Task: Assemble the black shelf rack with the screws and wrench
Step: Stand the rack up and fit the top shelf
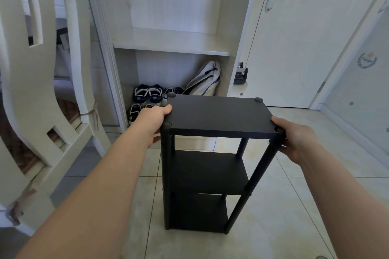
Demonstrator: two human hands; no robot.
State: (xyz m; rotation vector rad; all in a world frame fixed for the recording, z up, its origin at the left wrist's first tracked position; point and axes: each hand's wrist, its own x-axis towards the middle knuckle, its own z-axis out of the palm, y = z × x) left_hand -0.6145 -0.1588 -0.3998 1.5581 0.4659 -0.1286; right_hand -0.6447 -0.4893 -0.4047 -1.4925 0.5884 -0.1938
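The black shelf rack [216, 115] stands upright on the tiled floor in the middle of the view, with three boards joined by round black posts. My left hand [154, 120] grips the left edge of the top board, thumb on top and fingers underneath. My right hand [294, 139] grips the near right corner of the top board, at the top of the post. Round black caps [258, 100] sit at the far corners of the top board. No screws or wrench are in sight.
An open white cabinet [170, 45] stands just behind the rack, with shoes [148, 93] and a light bag [207, 79] on its floor. A white chair [42, 82] is at the left. A white door [294, 38] is at the right, with tiled floor [294, 206] around the rack.
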